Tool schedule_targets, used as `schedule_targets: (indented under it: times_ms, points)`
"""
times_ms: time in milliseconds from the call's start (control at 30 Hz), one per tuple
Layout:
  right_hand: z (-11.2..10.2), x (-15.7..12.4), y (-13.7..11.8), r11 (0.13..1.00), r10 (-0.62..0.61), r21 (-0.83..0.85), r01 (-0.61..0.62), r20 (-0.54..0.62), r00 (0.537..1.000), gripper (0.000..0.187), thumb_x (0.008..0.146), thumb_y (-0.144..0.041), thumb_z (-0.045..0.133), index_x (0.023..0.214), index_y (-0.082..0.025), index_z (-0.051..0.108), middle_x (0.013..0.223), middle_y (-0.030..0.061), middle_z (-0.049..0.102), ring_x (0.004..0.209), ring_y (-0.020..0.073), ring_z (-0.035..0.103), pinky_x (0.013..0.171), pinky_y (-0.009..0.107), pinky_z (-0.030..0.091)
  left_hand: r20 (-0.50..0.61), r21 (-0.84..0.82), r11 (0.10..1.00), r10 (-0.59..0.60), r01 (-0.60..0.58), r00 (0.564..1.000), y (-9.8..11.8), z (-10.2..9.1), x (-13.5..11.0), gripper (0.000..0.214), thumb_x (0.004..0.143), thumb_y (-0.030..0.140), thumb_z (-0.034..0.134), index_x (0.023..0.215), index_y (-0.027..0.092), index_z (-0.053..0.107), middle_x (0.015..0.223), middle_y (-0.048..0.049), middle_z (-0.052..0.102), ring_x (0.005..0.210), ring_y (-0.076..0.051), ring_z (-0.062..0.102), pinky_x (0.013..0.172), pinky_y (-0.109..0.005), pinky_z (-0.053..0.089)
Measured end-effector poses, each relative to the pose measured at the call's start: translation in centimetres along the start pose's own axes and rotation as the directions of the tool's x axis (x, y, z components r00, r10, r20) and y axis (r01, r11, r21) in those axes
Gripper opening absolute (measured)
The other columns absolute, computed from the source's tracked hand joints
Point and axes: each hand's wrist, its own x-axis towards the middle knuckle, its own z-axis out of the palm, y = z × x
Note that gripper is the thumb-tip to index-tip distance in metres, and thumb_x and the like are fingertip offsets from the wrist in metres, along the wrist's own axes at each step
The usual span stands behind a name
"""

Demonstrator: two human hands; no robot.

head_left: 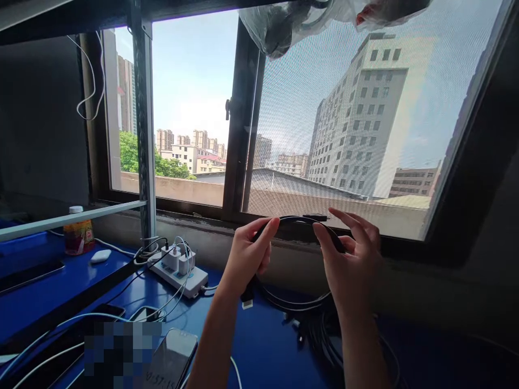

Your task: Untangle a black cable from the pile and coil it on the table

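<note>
A looped black cable (298, 220) is held up in front of the window between my two hands. My left hand (250, 251) pinches it at the left side, thumb on top and fingers curled under. At the right side my right hand (352, 259) grips it between thumb and curled fingers, with the index finger stretched out. A slim black connector (315, 218) lies along the top of the loop near that finger. Below my left wrist hangs a black plug (246, 298) with a light metal end. The cable's lower loop sags between my forearms.
More black cables (324, 335) lie heaped on the blue table (263, 351). To the left are a white power strip (182, 278) with chargers, a phone (172, 356), a white case (101, 256) and a bottle (78, 232). A metal post (144, 124) stands by the window.
</note>
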Motion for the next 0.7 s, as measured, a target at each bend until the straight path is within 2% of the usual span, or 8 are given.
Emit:
schedule_targets:
  times_ms: [100, 200, 300, 433, 533, 633, 700]
  points:
    - [0.2, -0.1, 0.3, 0.998, 0.032, 0.047, -0.039, 0.139, 0.99, 0.052, 0.078, -0.069, 0.059, 0.093, -0.021, 0.075, 0.1, 0.0088, 0.064, 0.067, 0.0149, 0.059, 0.064, 0.032, 0.053, -0.031, -0.006, 1.0, 0.004, -0.004, 1.0, -0.2, -0.5, 0.2, 0.062, 0.064, 0.069, 0.067, 0.09, 0.013, 0.07, 0.034, 0.0106, 0.033, 0.027, -0.004, 0.024, 0.028, -0.017, 0.017]
    - [0.3, -0.2, 0.5, 0.993, 0.076, 0.072, -0.096, 0.244, 0.967, 0.052, 0.076, -0.068, 0.062, 0.092, -0.021, 0.076, 0.095, 0.0079, 0.065, 0.059, 0.0133, 0.057, 0.061, 0.032, 0.053, -0.072, 0.006, 0.998, 0.067, -0.067, 0.995, -0.4, -1.0, 0.5, 0.054, 0.062, 0.066, 0.071, 0.076, 0.014, 0.069, 0.034, 0.0095, 0.033, 0.028, -0.003, 0.023, 0.03, -0.018, 0.016]
    - [0.4, -0.1, 0.2, 0.995, 0.058, 0.06, -0.075, 0.251, 0.966, 0.057, 0.07, -0.072, 0.065, 0.086, -0.018, 0.077, 0.082, 0.0074, 0.064, 0.052, 0.0124, 0.054, 0.052, 0.03, 0.05, -0.096, 0.024, 0.993, 0.114, -0.112, 0.989, -0.3, -1.5, 0.6, 0.049, 0.061, 0.064, 0.074, 0.063, 0.015, 0.063, 0.034, 0.009, 0.033, 0.029, -0.002, 0.022, 0.031, -0.018, 0.016]
    - [0.0, 0.1, -1.1, 0.999, 0.043, 0.02, -0.049, 0.24, 0.97, 0.057, 0.067, -0.073, 0.065, 0.071, -0.017, 0.075, 0.066, 0.0058, 0.061, 0.046, 0.012, 0.052, 0.046, 0.026, 0.045, -0.161, 0.025, 0.993, 0.116, -0.113, 0.98, 0.4, -1.6, 0.2, 0.051, 0.057, 0.065, 0.075, 0.063, 0.016, 0.062, 0.034, 0.0098, 0.032, 0.03, -0.002, 0.022, 0.032, -0.019, 0.015]
    - [-0.6, 0.2, -1.9, 0.986, 0.159, 0.007, -0.168, 0.287, 0.945, 0.053, 0.062, -0.069, 0.07, 0.068, -0.017, 0.074, 0.058, 0.0052, 0.061, 0.047, 0.014, 0.055, 0.045, 0.024, 0.044, -0.182, 0.027, 0.992, 0.125, -0.122, 0.975, 0.7, -1.6, 0.0, 0.055, 0.053, 0.068, 0.075, 0.062, 0.016, 0.062, 0.033, 0.0099, 0.033, 0.029, -0.002, 0.022, 0.032, -0.019, 0.014]
    - [-1.3, 0.4, -2.4, 0.938, 0.319, 0.01, -0.348, 0.378, 0.869, 0.052, 0.054, -0.068, 0.076, 0.061, -0.016, 0.07, 0.05, 0.0044, 0.059, 0.043, 0.014, 0.054, 0.04, 0.021, 0.042, -0.214, 0.024, 0.989, 0.148, -0.146, 0.966, 0.9, -1.7, -0.1, 0.058, 0.05, 0.07, 0.076, 0.062, 0.016, 0.063, 0.032, 0.0097, 0.033, 0.028, -0.002, 0.022, 0.032, -0.02, 0.013]
    - [-1.7, 0.4, -2.8, 0.897, 0.38, 0.06, -0.438, 0.404, 0.832, 0.053, 0.053, -0.068, 0.077, 0.055, -0.016, 0.066, 0.046, 0.0035, 0.056, 0.04, 0.0122, 0.052, 0.037, 0.019, 0.039, -0.225, 0.005, 0.984, 0.172, -0.176, 0.959, 0.9, -1.7, -0.1, 0.059, 0.049, 0.072, 0.075, 0.062, 0.015, 0.064, 0.031, 0.0094, 0.032, 0.028, -0.003, 0.022, 0.032, -0.021, 0.012]
